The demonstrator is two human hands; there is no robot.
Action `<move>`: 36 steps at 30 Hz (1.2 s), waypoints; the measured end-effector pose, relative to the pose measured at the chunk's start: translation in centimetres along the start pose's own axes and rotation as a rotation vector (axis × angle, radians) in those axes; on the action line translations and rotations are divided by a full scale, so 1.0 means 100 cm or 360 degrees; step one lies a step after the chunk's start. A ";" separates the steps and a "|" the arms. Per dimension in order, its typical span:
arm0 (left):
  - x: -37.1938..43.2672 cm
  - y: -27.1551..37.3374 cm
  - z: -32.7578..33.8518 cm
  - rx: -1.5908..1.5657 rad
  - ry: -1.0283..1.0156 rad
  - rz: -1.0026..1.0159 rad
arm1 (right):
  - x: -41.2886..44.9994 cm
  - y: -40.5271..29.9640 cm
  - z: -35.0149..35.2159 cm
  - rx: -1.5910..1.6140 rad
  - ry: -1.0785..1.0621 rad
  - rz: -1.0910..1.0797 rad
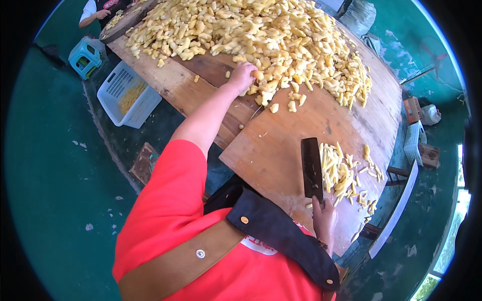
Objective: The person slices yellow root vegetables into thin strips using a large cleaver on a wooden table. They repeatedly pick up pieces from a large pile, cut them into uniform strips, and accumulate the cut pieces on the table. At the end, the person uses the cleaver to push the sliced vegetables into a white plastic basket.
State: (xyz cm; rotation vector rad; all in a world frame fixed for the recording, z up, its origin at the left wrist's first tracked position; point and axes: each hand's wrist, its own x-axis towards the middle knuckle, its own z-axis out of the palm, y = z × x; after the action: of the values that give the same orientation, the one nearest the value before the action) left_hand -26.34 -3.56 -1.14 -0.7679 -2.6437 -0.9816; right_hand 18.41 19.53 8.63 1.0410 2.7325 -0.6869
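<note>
My left hand (242, 78) reaches out to the near edge of a large heap of peeled ginger (260, 34). Its fingers touch pieces there, and whether they grip one is hidden. In my right hand (324, 218) is the handle of a cleaver (312, 167), its dark, broad blade pointing away from me over a wooden cutting board (278, 146). Cut ginger pieces (339, 173) lie loosely to the right of the blade, some along the board's right edge. A few whole ginger knobs (292, 106) rest on the board's far part.
A white plastic basket (147, 111) with shredded yellow material stands on the floor left of the wooden table (173, 82). Beyond it are a blue plastic stool (84, 56) and another person's hand (102, 14) near a round chopping block (126, 24). Another basket (414, 141) and a fan (435, 60) stand right.
</note>
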 end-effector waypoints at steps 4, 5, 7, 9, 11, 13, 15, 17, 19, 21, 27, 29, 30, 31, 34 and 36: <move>-0.016 0.063 -0.010 -0.0115 -0.0301 0.0378 | -0.001 0.008 0.000 0.0103 0.0095 -0.0018; -0.029 0.132 -0.038 -0.0985 -0.0591 -0.0610 | 0.001 0.010 0.001 0.0135 0.0108 -0.0007; -0.079 0.166 -0.040 -0.0232 -0.0742 0.0494 | 0.005 0.003 -0.003 0.0080 0.0088 -0.0068; -0.115 0.185 -0.021 -0.0103 -0.0898 0.1247 | 0.009 -0.010 -0.009 -0.0071 0.0050 -0.0135; -0.150 0.197 0.006 -0.0417 -0.0760 0.1237 | 0.009 -0.009 -0.006 -0.0149 0.0090 -0.0222; -0.168 0.200 0.024 -0.0730 -0.0456 0.0941 | 0.006 -0.014 -0.005 -0.0268 0.0093 -0.0247; -0.180 0.198 0.032 -0.0817 -0.0208 0.0860 | 0.002 -0.010 -0.003 -0.0266 0.0126 -0.0264; -0.187 0.196 0.034 -0.0832 -0.0069 0.0844 | -0.001 -0.004 -0.002 -0.0306 0.0149 -0.0286; -0.187 0.193 0.029 -0.0754 -0.0030 0.0899 | -0.007 -0.007 -0.008 -0.0327 0.0197 -0.0319; -0.187 0.193 0.030 -0.0836 -0.0048 0.0848 | -0.016 -0.008 -0.015 -0.0321 0.0240 -0.0342; -0.186 0.190 0.032 -0.0886 -0.0028 0.0823 | -0.029 -0.014 -0.030 -0.0391 0.0183 -0.0388; -0.186 0.189 0.033 -0.0891 -0.0022 0.0840 | -0.028 -0.015 -0.030 -0.0434 0.0141 -0.0364; -0.185 0.191 0.033 -0.0892 -0.0019 0.0851 | -0.025 -0.016 -0.030 -0.0447 0.0110 -0.0344; -0.185 0.191 0.033 -0.0893 -0.0015 0.0861 | -0.022 -0.018 -0.029 -0.0459 0.0079 -0.0324; -0.184 0.191 0.033 -0.0848 -0.0065 0.0865 | -0.005 -0.021 -0.011 -0.0501 0.0089 -0.0376; -0.184 0.194 0.032 -0.0887 -0.0061 0.0847 | 0.009 -0.027 -0.001 -0.0451 0.0090 -0.0407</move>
State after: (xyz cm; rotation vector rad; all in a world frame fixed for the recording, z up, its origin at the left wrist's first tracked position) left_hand -0.46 3.63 0.17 -1.5115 -1.9999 -1.5383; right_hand 15.97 18.31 9.48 0.6671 2.9288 -0.2878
